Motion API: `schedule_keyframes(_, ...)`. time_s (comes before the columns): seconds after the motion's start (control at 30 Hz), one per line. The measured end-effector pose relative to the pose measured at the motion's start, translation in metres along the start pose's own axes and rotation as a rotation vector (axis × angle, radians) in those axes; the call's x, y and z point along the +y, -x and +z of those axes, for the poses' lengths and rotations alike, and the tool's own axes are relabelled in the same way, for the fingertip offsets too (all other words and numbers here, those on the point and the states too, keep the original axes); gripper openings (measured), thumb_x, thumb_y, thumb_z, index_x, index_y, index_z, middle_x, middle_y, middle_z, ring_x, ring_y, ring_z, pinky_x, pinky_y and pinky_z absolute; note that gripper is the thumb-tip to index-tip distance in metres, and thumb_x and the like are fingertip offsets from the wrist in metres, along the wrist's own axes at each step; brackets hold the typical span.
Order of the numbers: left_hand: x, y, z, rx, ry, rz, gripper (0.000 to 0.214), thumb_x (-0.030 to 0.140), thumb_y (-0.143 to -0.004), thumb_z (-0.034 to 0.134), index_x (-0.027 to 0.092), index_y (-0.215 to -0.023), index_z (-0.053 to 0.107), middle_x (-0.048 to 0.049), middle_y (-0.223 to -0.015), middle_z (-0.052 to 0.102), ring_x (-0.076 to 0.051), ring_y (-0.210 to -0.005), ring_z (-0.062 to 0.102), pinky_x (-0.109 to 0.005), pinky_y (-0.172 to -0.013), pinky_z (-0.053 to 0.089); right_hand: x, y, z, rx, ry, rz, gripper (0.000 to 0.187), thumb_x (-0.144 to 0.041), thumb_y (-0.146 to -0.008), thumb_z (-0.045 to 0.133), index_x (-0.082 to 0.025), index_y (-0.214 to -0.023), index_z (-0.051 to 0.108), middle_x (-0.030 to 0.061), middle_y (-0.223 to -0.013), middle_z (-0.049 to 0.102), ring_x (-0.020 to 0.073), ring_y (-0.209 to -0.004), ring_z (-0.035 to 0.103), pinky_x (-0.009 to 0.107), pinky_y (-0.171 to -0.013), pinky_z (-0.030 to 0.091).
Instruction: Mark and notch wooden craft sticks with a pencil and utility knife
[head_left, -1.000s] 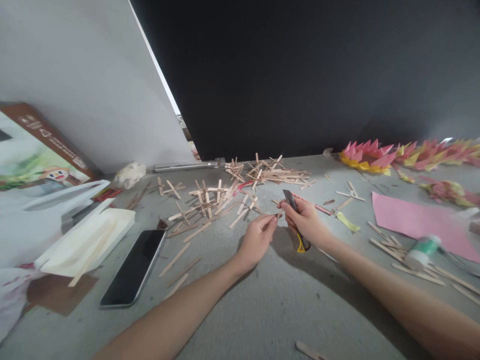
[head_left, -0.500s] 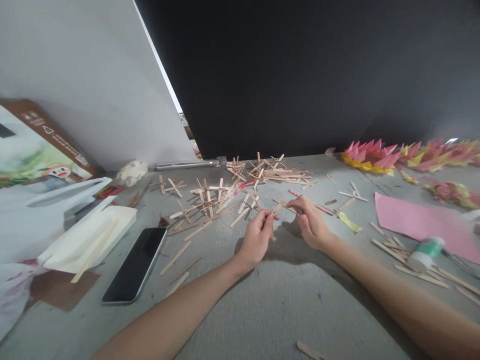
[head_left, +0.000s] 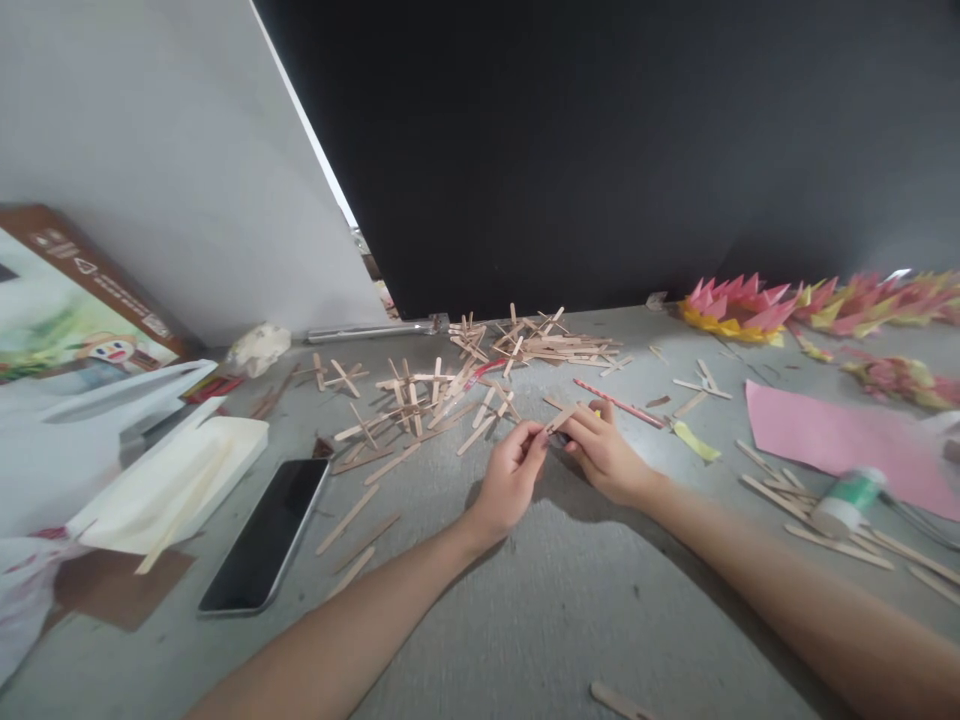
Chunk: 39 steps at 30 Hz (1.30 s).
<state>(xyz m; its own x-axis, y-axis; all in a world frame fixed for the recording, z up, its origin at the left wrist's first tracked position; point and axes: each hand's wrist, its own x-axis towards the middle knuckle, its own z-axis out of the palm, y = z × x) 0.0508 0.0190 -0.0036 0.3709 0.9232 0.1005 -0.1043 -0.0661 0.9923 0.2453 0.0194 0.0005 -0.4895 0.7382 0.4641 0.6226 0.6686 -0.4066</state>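
My left hand (head_left: pixel 510 480) and my right hand (head_left: pixel 604 455) meet over the grey tabletop (head_left: pixel 540 620), fingertips together. Both pinch a short wooden stick piece (head_left: pixel 561 418), which lies tilted between them. A speck of yellow shows by my right fingertips; I cannot tell what it is. Just beyond the hands lies a scattered pile of wooden craft sticks (head_left: pixel 450 390), many glued into crosses. A thin pink stick (head_left: pixel 619 402) lies just behind my right hand.
A black phone (head_left: pixel 266 535) lies at the left beside a white bag (head_left: pixel 172 480) and a printed box (head_left: pixel 67 300). To the right are pink paper (head_left: pixel 840 440), a glue bottle (head_left: pixel 844 500), loose sticks and folded paper flowers (head_left: pixel 739 305). A dark wall stands behind.
A second ago my right hand held a utility knife with a yellow handle. The knife has left that hand, and now both hands pinch the short stick piece.
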Motion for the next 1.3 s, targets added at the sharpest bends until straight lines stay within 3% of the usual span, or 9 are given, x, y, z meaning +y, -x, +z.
schedule_keyframes(0.27, 0.0, 0.001, -0.001, -0.024, -0.003, -0.011, 0.039, 0.057, -0.099, 0.058, 0.019, -0.098, 0.06, 0.0069, -0.062, 0.036, -0.009, -0.054, 0.031, -0.023, -0.052, 0.026, 0.0, -0.001, 0.0, 0.008, -0.029, 0.015, 0.04, -0.039, -0.112, 0.022, -0.022, -0.111, 0.058, 0.0108, -0.106, 0.063, 0.0261, -0.097, 0.053, 0.045, -0.097, 0.032)
schedule_keyframes(0.7, 0.003, 0.001, 0.0, -0.035, 0.011, 0.012, 0.037, 0.055, -0.1, 0.058, 0.018, -0.097, 0.06, 0.007, -0.062, 0.035, -0.009, -0.054, 0.029, -0.023, -0.051, 0.024, -0.002, -0.002, -0.002, 0.024, -0.06, -0.018, 0.042, -0.04, -0.112, 0.021, -0.021, -0.117, 0.058, 0.0105, -0.106, 0.062, 0.0261, -0.097, 0.052, 0.045, -0.095, 0.031)
schedule_keyframes(1.03, -0.005, -0.001, -0.002, -0.064, -0.004, 0.002, 0.041, 0.059, -0.1, 0.056, 0.018, -0.093, 0.056, 0.0078, -0.062, 0.036, -0.008, -0.054, 0.03, -0.022, -0.052, 0.025, 0.009, 0.0, 0.008, 0.111, 0.064, -0.102, 0.022, -0.019, -0.108, 0.035, -0.02, -0.116, 0.056, 0.0107, -0.106, 0.063, 0.0248, -0.094, 0.053, 0.042, -0.092, 0.036)
schedule_keyframes(1.17, -0.005, -0.001, -0.001, -0.078, 0.036, -0.03, 0.043, 0.061, -0.098, 0.057, 0.018, -0.094, 0.056, 0.0086, -0.061, 0.035, -0.008, -0.052, 0.03, -0.022, -0.051, 0.024, 0.012, 0.001, 0.012, 0.125, 0.207, -0.161, 0.026, -0.005, -0.101, 0.036, -0.019, -0.113, 0.054, 0.0109, -0.099, 0.062, 0.0264, -0.093, 0.05, 0.041, -0.087, 0.037)
schedule_keyframes(1.3, -0.002, 0.0, 0.0, -0.098, -0.009, -0.059, 0.044, 0.06, -0.098, 0.056, 0.016, -0.094, 0.059, 0.0066, -0.06, 0.044, -0.008, -0.051, 0.035, -0.022, -0.05, 0.025, 0.013, 0.001, 0.011, 0.105, 0.266, -0.182, 0.03, 0.003, -0.093, 0.038, -0.019, -0.107, 0.053, 0.0101, -0.095, 0.061, 0.0273, -0.091, 0.049, 0.04, -0.085, 0.036)
